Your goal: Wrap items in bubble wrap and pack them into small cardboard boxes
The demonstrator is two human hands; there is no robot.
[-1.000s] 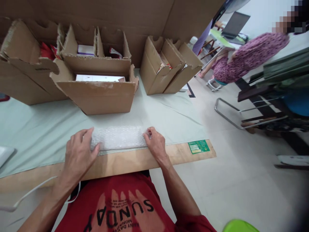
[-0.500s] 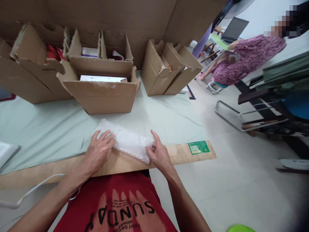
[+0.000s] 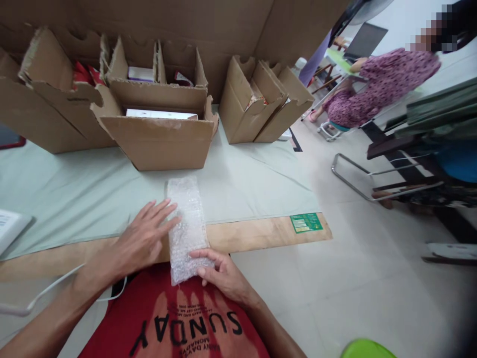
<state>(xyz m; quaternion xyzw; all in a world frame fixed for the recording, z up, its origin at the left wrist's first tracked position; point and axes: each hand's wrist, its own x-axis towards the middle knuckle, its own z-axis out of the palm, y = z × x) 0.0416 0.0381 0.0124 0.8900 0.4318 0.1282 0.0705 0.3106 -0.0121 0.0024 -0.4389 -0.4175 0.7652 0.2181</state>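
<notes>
A narrow bubble-wrapped packet (image 3: 185,219) lies lengthwise, pointing away from me, its near end past the wooden table edge (image 3: 257,232) and over my red shirt. My left hand (image 3: 143,238) lies flat with fingers stretched out against the packet's left side. My right hand (image 3: 219,273) grips the packet's near end, fingers curled around it from the right.
Open cardboard boxes (image 3: 160,134) holding small packs stand at the back of the pale green cloth (image 3: 74,194). More boxes (image 3: 261,104) stand to the right. A white cable (image 3: 40,293) hangs off the left edge. A seated person in a purple dress (image 3: 376,84) is at the far right, beside a metal chair frame (image 3: 357,184).
The packet has turned from lying crosswise along the table edge to pointing away from me. My right hand came down to its near end; my left hand flattened beside it.
</notes>
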